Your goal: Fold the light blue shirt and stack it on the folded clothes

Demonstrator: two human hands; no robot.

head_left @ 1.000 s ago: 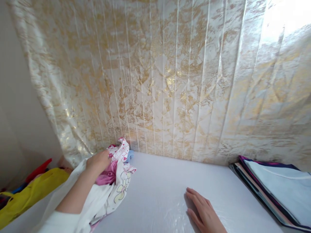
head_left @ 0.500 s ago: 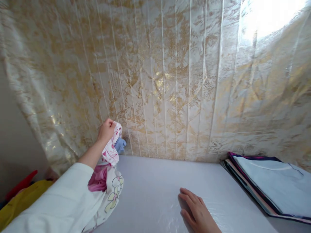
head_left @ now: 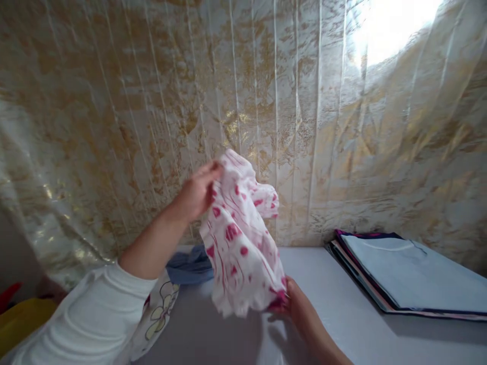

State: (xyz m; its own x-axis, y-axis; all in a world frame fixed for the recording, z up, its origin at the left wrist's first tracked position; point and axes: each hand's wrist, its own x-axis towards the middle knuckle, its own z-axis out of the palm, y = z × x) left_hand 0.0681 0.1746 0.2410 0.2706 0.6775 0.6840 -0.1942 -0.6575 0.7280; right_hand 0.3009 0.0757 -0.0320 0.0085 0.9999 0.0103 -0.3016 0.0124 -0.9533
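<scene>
A small white shirt [head_left: 243, 238] with a pink print hangs in front of me above the table, a sleeve-like part sticking out on its right. My left hand [head_left: 200, 190] is closed on its upper left part, slightly blurred. My right hand [head_left: 299, 301] pinches its lower right corner, where a darker pink patch shows. Behind my left forearm lies a blue cloth [head_left: 192, 264] on the table. Beside it is a white cloth with a yellow flower print [head_left: 162, 314], partly hidden by my sleeve.
A stack of folded clothes [head_left: 411, 271], light blue on top, lies on the right of the white table [head_left: 312, 271]. Yellow fabric [head_left: 26, 322] and something red [head_left: 9, 296] are at the far left. A shiny gold-and-silver sheet [head_left: 258, 101] covers the wall behind.
My left hand has carried the pink-printed shirt rightward from the pile, and it now hangs unfolded. My right hand has risen from the table and gripped its lower corner. The blue cloth lies more exposed.
</scene>
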